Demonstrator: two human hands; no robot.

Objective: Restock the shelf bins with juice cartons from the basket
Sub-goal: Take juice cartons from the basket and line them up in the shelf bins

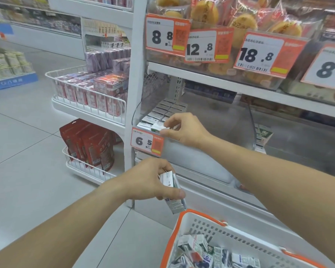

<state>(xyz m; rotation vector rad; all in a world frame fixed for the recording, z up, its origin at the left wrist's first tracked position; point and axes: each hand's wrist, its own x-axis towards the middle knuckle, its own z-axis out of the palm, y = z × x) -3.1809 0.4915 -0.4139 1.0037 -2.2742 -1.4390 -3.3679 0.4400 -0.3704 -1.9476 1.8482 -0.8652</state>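
Many small juice cartons (205,254) are lying jumbled in the white basket (238,238) with the orange rim, which is sitting at the bottom of the view, nearest the camera. Just above the basket's near-left corner, the left hand (149,178) is holding a carton (173,198) upright and a little tilted, fingers curled over its top and thumb pressing along its side; the carton is hanging clear of the basket rim. Further up, the right hand (184,128) is reaching to the front edge of the clear shelf bin (230,120), where its fingertips and thumb are pinching a white and green carton (160,126) at the bin's front-left corner, right above the orange price tag (146,142) reading 6.5. Behind that carton, rows of like cartons (167,108) are standing packed along the left side of the bin, running toward its back edge; the rest of the bin is showing only its clear walls. On the shelf above, packaged round pastries (220,16) are sitting behind price tags (207,47) marked 8.8, 12.8 and 18.8. Off to the left, wire racks (85,93) are carrying red and purple boxes, with red pouches (89,144) standing on the lowest rack.
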